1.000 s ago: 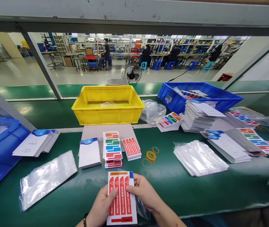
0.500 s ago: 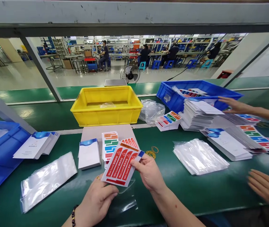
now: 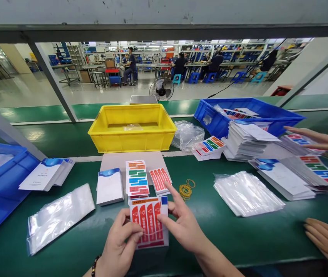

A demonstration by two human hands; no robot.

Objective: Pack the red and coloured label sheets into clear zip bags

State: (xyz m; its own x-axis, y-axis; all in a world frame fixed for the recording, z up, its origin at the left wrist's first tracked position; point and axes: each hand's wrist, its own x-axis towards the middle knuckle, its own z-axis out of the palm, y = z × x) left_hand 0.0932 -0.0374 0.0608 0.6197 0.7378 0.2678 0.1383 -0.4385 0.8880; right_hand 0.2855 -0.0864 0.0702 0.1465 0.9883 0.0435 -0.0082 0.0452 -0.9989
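My left hand (image 3: pixel 123 236) is closed in a pinch on a clear plastic bag (image 3: pixel 166 240) at the lower middle. A red-and-white sticker sheet (image 3: pixel 150 225) sits upright, its lower part inside the bag. Behind its upper right corner shows a blue-and-white edge of another paper. My right hand (image 3: pixel 185 225) has its thumb on the sheet's front and fingers at its right edge, the index finger stretched up. Just beyond lie a white booklet stack (image 3: pixel 110 188), a stack of multicoloured sticker sheets (image 3: pixel 136 179) and a stack of red sticker sheets (image 3: pixel 159 180).
A yellow bin (image 3: pixel 132 140) stands behind the stacks. Blue bins (image 3: pixel 216 119) flank the bench. Clear bags (image 3: pixel 61 217) lie left, more bags (image 3: pixel 246 194) right. Rubber bands (image 3: pixel 185 191) rest nearby. A co-worker's hands (image 3: pixel 324 234) are at the right.
The sticker sheet has gone from tilted above the bag to upright and partly inside it. My right index finger has stretched out. The co-worker's upper hand has moved right.
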